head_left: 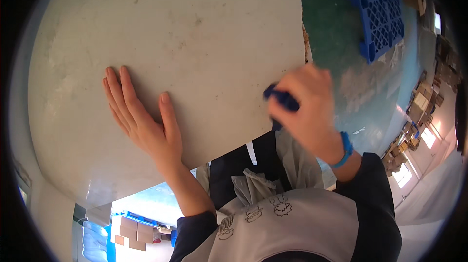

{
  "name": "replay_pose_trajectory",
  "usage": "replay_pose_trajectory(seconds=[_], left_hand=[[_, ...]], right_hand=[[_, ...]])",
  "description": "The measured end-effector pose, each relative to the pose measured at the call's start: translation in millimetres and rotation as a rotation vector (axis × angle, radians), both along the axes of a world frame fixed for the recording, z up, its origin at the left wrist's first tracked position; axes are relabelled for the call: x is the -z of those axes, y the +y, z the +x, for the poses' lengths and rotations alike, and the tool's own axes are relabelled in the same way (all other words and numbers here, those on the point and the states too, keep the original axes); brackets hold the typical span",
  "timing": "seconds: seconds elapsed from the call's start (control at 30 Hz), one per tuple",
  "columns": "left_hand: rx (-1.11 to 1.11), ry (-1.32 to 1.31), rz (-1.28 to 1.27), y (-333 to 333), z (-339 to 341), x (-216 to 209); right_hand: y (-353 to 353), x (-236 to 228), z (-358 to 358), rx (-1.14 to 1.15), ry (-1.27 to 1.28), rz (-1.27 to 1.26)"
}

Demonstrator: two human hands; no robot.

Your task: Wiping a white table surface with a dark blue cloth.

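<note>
Palm down on the pale tabletop (209, 57), my left hand (144, 118) lies flat with its fingers stretched out and the thumb apart; it holds nothing. My right hand (307, 108) is closed round a small dark blue item (287, 100) by the table's right edge. Motion blurs that hand, and the fingers cover much of the item, so its kind cannot be made out. Part of it hangs below the fingers at the table's near edge. A blue band (346, 150) circles my right wrist.
The tabletop has small stains and a chipped right edge. Beyond it, on the green floor (331, 33), a blue plastic pallet (382, 18) stands at the far right. Cardboard boxes (423, 97) are stacked along the right. More boxes (134, 230) and a clear blue water jug (94, 241) show at lower left.
</note>
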State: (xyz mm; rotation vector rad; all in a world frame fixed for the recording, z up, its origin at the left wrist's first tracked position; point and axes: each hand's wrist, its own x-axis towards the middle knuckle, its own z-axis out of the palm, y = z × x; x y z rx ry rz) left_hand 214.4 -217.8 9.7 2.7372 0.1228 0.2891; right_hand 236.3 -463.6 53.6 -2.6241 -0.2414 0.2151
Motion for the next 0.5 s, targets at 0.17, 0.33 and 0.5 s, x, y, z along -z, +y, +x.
replay_pose_trajectory(seconds=[0.17, 0.33, 0.5], left_hand=[[-0.008, 0.009, 0.007, -2, 4, 1], [-0.021, 0.020, 0.007, -2, -3, -2], [-0.007, -0.001, -0.020, -1, -2, 0]], right_hand=[[9, 6, -2, -0.017, 0.006, 0.009], [-14, 2, 21, 0.153, 0.014, -0.067], [-10, 3, 6, -0.178, -0.008, 0.036]])
